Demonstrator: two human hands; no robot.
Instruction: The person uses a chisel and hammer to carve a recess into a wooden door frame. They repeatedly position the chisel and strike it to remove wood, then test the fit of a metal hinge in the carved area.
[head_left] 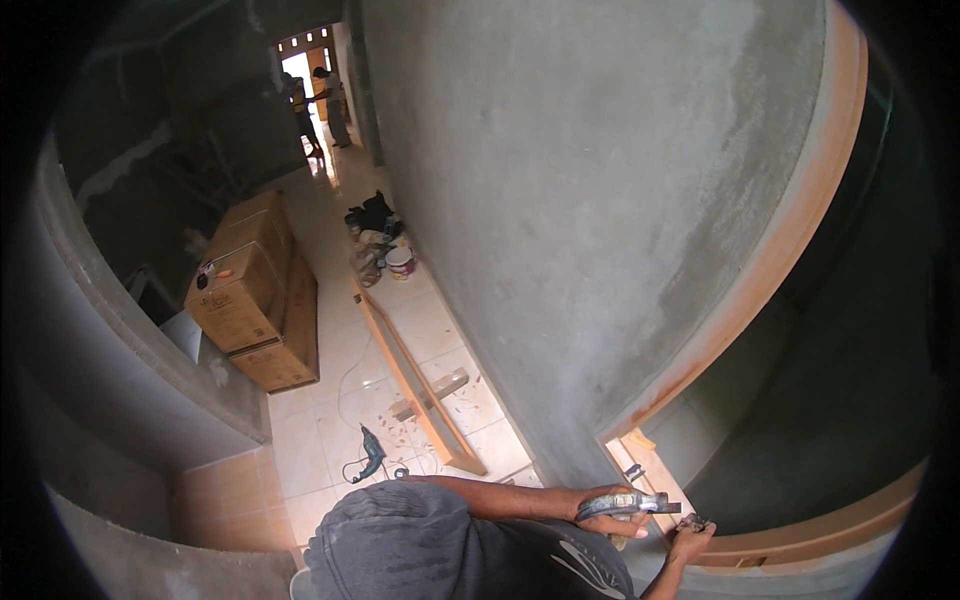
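Observation:
My left arm reaches to the right, and my left hand [607,512] is closed around a grey, thick-bodied tool [630,504] with a dark blunt end; its exact kind is unclear. Just beyond that end, lower right, my right hand [688,546] grips a small dark object [696,523] too indistinct to name. Both hands are at the lower corner of an orange-brown wooden frame [740,335]. A pale wooden board [655,472] lies beside them, with a small dark metal piece [634,471] on it.
A green corded drill [371,452] lies on the tiles. Near it, a long wooden frame piece [415,385] rests across a short timber [445,387] among wood shavings. Large cardboard boxes [255,310] stand left; a bucket [400,262] sits by the plastered wall [560,200]. Two people [332,108] stand at the far doorway.

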